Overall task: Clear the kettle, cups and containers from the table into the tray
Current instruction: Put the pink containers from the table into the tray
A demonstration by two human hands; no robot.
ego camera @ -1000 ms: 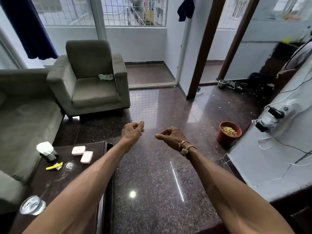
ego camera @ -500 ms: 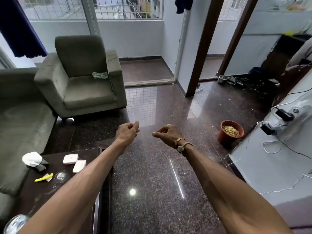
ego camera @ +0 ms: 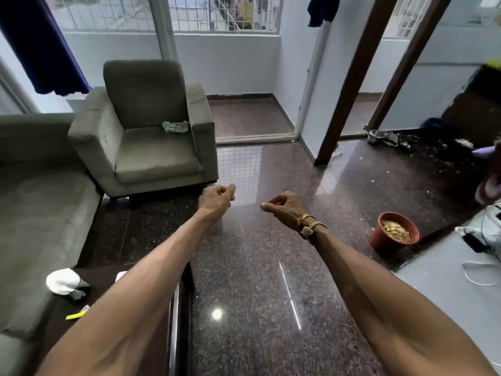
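A person's left hand [ego camera: 217,198] and right hand [ego camera: 283,206] reach out over a polished stone floor [ego camera: 257,308], each with fingers curled in and holding nothing. A dark table [ego camera: 100,272] sits low left, mostly behind the left arm. No kettle, cups, containers or tray show. A kettle would probably be rigid and weighty, best lifted by its handle.

Floor: polished dark speckled floor [ego camera: 257,267], mirroring the window grid.
Seating: grey armchair [ego camera: 151,131], with a grey sofa [ego camera: 40,199] just beside it on the left.
Windows: barred windows [ego camera: 217,12], daylit, with a blue curtain [ego camera: 40,44] at left.
Walls: white walls [ego camera: 230,63] and a brown door frame [ego camera: 357,77] at right.
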